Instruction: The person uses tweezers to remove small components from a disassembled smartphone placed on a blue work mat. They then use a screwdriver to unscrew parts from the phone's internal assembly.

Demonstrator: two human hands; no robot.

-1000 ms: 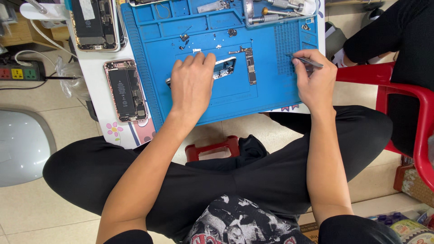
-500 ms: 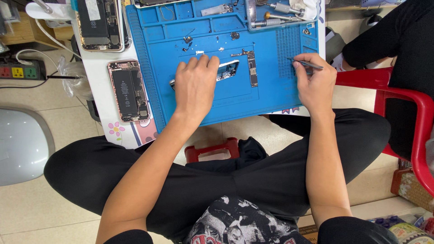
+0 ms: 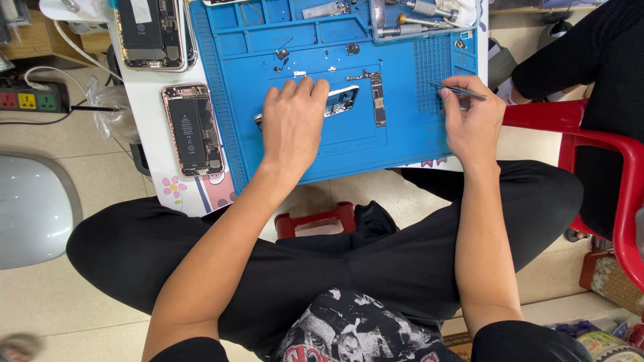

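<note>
Both hands sit almost unmoved since earlier.
Left hand (image 3: 294, 124) fingers spread over phone frame (image 3: 339, 100); right hand (image 3: 471, 121) fingers pinching tweezers (image 3: 459, 90).

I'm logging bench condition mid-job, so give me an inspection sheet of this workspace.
Surface: blue repair mat on a white table.
Job's things: phone frame under the left hand; logic board beside it; tweezers.
Clutter: two opened phones, small loose parts, tools.
Grippers: left hand pressing the frame; right hand pinching tweezers.
Cables: white cable, power strip.
Surroundings: red chair, tiled floor.
</note>
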